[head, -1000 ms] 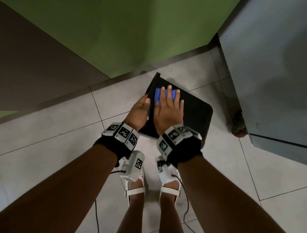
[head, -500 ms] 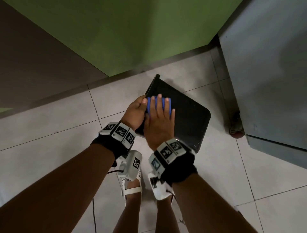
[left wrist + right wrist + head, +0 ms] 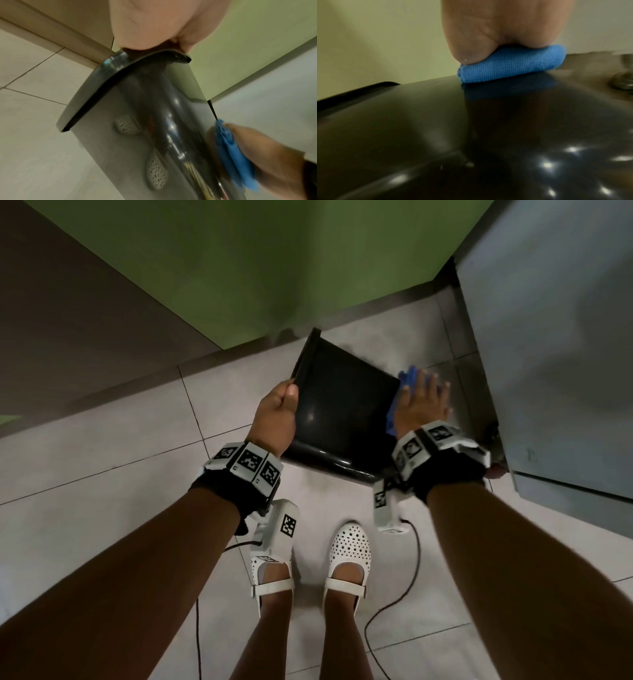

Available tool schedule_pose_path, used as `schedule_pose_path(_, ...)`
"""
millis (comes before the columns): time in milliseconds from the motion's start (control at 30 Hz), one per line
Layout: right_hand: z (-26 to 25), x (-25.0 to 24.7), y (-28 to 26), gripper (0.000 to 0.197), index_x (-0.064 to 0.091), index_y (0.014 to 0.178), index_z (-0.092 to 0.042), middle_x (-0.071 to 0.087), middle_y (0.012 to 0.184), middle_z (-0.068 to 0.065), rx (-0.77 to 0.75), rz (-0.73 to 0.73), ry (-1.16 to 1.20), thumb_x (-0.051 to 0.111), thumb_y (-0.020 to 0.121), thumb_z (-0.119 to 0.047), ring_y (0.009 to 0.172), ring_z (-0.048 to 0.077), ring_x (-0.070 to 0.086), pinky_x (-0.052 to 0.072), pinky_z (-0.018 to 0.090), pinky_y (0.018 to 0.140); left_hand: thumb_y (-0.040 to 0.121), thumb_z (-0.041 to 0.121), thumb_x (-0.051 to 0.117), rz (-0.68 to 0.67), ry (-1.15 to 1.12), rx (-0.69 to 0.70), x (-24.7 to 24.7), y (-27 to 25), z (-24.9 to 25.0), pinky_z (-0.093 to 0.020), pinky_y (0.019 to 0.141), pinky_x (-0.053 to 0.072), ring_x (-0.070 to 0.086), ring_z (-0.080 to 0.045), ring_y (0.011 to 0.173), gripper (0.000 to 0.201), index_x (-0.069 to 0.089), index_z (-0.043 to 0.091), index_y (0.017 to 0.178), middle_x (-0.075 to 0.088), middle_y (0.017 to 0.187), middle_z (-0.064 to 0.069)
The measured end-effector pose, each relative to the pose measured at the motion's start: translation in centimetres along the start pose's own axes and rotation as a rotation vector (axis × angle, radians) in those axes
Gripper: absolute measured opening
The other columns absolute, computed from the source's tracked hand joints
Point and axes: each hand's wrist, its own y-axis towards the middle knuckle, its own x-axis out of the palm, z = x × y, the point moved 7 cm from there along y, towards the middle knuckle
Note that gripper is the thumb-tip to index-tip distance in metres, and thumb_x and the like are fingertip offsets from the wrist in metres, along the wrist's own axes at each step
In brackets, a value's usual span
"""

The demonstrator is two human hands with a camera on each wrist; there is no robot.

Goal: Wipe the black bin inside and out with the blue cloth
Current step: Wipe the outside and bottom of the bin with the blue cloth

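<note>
The glossy black bin [image 3: 339,405] is held off the tiled floor, tipped on its side with its rim to the left. My left hand [image 3: 275,414] grips that rim [image 3: 123,75], thumb over the edge. My right hand [image 3: 423,402] lies flat with straight fingers against the bin's right outer wall, pressing the folded blue cloth [image 3: 407,378] onto it. The left wrist view has the cloth [image 3: 235,155] squeezed between palm and bin wall. In the right wrist view the cloth [image 3: 510,65] sits under my palm on the shiny black surface [image 3: 471,135].
A grey cabinet [image 3: 555,337] stands close on the right, its corner near my right hand. A green wall [image 3: 274,261] and a brown panel [image 3: 68,320] rise behind the bin. My feet in white shoes [image 3: 349,549] stand below, with black cables [image 3: 411,577] trailing on the floor.
My right hand slid the blue cloth from the bin's upper face near the left hand across to its right outer side. The bin turned a little in my left hand.
</note>
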Motion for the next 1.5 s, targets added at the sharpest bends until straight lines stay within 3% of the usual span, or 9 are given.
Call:
schedule_pose_path(133,4.3,0.5,-0.7,0.051,0.010,0.148,-0.009,0.007,0.158,0.010,0.159,0.026,0.130,0.018,0.102,-0.029,0.146,0.026,0.003,0.003,0.041,0.117,0.101,0.022,0.028,0.030,0.001,-0.006,-0.3,-0.3,0.1,-0.030,0.090,0.043,0.052,-0.010,0.089,0.036,0.053,0.007,0.122,0.054,0.108,-0.003)
schedule_pose_path(233,3.7,1.4,-4.3,0.052,0.009,0.148,-0.011,0.007,0.158,0.009,0.141,0.139,0.197,0.023,0.101,-0.028,0.146,0.027,0.004,0.010,0.041,0.116,0.101,0.019,0.029,0.039,-0.005,0.021,-0.3,-0.5,-0.2,-0.021,0.085,0.041,0.051,-0.013,0.098,0.035,0.052,0.006,0.123,0.054,0.109,-0.002)
schedule_pose_path(400,-0.6,4.1,-9.5,0.068,0.020,0.146,-0.011,0.019,0.155,0.013,-0.044,0.196,0.010,0.007,0.087,-0.041,0.143,0.036,0.015,0.018,0.052,0.113,0.100,0.019,0.031,0.020,-0.006,0.013,0.2,-0.2,0.0,-0.034,0.100,0.043,0.054,-0.024,0.108,0.035,0.052,0.006,0.123,0.059,0.117,-0.012)
schedule_pose_path(533,-5.7,6.2,-12.4,0.057,0.003,0.148,-0.018,0.000,0.159,0.005,-0.238,0.078,-0.036,0.016,0.096,-0.039,0.145,0.028,-0.005,-0.003,0.047,0.116,0.100,0.026,0.028,-0.015,-0.004,-0.030,0.8,-0.4,-0.2,-0.047,0.104,0.042,0.054,-0.031,0.116,0.038,0.048,0.010,0.129,0.055,0.129,-0.015)
schedule_pose_path(667,-5.2,5.0,-9.8,0.055,0.002,0.148,-0.021,-0.001,0.159,0.002,-0.302,0.091,-0.073,0.016,0.098,-0.038,0.146,0.024,-0.005,0.001,0.047,0.117,0.099,0.028,0.029,-0.047,0.021,-0.007,0.5,-0.5,-0.1,-0.048,0.104,0.042,0.054,-0.030,0.116,0.039,0.047,0.012,0.130,0.056,0.128,-0.015)
schedule_pose_path(967,1.8,1.4,-4.4,0.053,0.004,0.149,-0.019,0.000,0.159,0.005,0.131,0.162,0.157,0.022,0.101,-0.032,0.146,0.028,-0.003,0.008,0.053,0.117,0.100,0.023,0.028,0.028,-0.074,-0.010,0.5,-1.3,-0.8,-0.047,0.104,0.042,0.054,-0.029,0.114,0.035,0.048,0.010,0.125,0.056,0.123,-0.015)
schedule_pose_path(1267,-9.8,4.5,-8.8,0.054,0.001,0.148,-0.023,-0.004,0.159,0.000,-0.397,0.092,-0.125,0.020,0.100,-0.036,0.146,0.025,-0.008,-0.003,0.048,0.116,0.097,0.027,0.028,-0.014,-0.226,-0.072,1.2,-1.4,-1.9,-0.051,0.105,0.041,0.054,-0.031,0.118,0.036,0.048,0.016,0.125,0.056,0.127,-0.016)
schedule_pose_path(1367,-9.6,3.6,-6.6,0.052,0.000,0.148,-0.025,-0.004,0.159,-0.001,-0.419,0.060,-0.157,0.017,0.100,-0.036,0.146,0.023,-0.009,-0.003,0.049,0.116,0.093,0.034,0.029,-0.015,-0.184,-0.067,0.9,-1.6,-1.9,-0.052,0.101,0.044,0.056,-0.032,0.114,0.038,0.048,0.020,0.123,0.057,0.124,-0.016)
schedule_pose_path(1500,-4.8,1.4,-2.7,0.052,0.001,0.148,-0.025,-0.005,0.159,0.002,-0.180,0.059,-0.042,0.018,0.100,-0.037,0.146,0.025,-0.008,-0.002,0.051,0.116,0.093,0.038,0.029,-0.045,-0.102,-0.063,0.6,-2.1,-2.2,-0.054,0.100,0.044,0.055,-0.035,0.114,0.038,0.047,0.020,0.121,0.056,0.122,-0.017)
